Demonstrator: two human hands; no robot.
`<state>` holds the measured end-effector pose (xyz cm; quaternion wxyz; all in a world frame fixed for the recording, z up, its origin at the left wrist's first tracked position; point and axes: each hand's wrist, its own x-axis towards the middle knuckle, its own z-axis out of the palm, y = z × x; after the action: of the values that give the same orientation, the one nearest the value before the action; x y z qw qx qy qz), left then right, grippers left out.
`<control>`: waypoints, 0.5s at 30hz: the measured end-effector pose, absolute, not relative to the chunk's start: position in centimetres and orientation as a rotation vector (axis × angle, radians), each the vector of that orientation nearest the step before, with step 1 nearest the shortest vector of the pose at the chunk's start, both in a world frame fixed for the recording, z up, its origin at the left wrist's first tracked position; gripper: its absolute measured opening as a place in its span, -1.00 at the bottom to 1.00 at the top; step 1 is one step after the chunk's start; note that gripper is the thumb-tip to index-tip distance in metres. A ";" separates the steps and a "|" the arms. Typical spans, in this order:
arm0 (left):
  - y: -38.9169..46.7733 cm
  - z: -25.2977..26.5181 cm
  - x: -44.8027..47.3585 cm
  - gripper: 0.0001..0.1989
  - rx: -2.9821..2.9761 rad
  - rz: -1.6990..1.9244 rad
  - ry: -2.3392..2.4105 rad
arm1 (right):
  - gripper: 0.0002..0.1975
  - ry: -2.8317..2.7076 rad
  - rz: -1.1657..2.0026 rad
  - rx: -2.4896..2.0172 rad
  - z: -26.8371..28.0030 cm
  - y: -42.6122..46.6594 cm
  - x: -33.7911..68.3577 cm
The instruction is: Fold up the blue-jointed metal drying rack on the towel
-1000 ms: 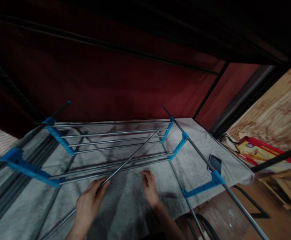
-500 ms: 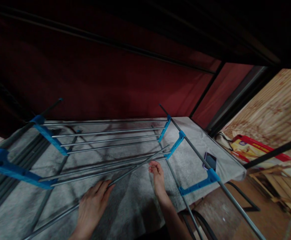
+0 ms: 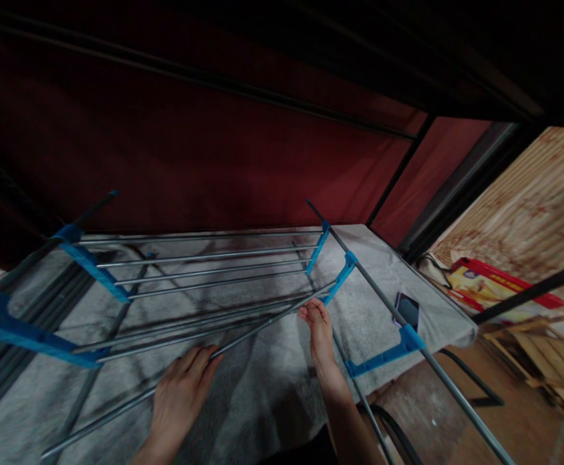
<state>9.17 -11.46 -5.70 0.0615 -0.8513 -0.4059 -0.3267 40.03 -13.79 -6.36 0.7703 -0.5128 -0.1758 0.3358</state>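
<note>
A phone [image 3: 409,310] lies near the right edge of the cloth-covered surface [image 3: 379,252]; the rack's blue bracket [image 3: 342,281] sits beside the loose rod's [image 3: 248,334] far tip. The rod slants from near-left toward far-right. The left hand [image 3: 182,387] curls around its middle; the right hand's [image 3: 321,329] half-bent fingers [image 3: 317,311] meet it near that tip, grip unclear.

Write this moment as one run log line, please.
left hand: holding slanting rod | right hand: by same rod, touch unclear | blue bracket: near rod's end | phone: on gray cloth
</note>
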 end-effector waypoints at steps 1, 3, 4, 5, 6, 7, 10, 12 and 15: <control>-11.4 -5.6 9.3 -0.71 -2.567 -0.991 -1.209 | -0.69 -0.389 0.727 -1.102 -6.1 -13.7 40.1; -11.3 -5.4 9.5 -0.70 -2.552 -0.992 -1.189 | -0.71 -0.398 0.729 -1.091 -5.6 -13.6 40.4; -11.3 -5.3 9.6 -0.70 -2.547 -0.993 -1.185 | -0.72 -0.400 0.734 -1.087 -5.4 -13.6 40.5; -11.3 -5.3 9.7 -0.70 -2.548 -0.994 -1.185 | -0.72 -0.402 0.738 -1.083 -5.1 -13.6 40.7; -11.2 -5.3 9.7 -0.70 -2.549 -0.995 -1.187 | -0.73 -0.404 0.741 -1.079 -4.9 -13.6 40.8; -11.1 -5.2 9.7 -0.71 -2.547 -0.997 -1.190 | -0.72 -0.408 0.741 -1.077 -4.7 -13.6 40.9; -10.9 -5.1 9.7 -0.72 -2.519 -0.998 -1.177 | -0.71 -0.414 0.738 -1.071 -4.2 -13.5 41.0; -10.7 -5.0 9.7 -0.71 -2.498 -0.993 -1.151 | -0.70 -0.398 0.740 -1.061 -4.0 -13.3 41.1; -10.5 -4.7 9.7 -0.72 -2.498 -0.976 -1.131 | -0.71 -0.371 0.739 -1.051 -4.1 -13.0 41.3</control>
<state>9.65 -10.46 -4.71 0.1153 -0.8526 -0.3859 -0.3330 41.30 -13.04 -4.06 0.7847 -0.4872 -0.1718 0.3427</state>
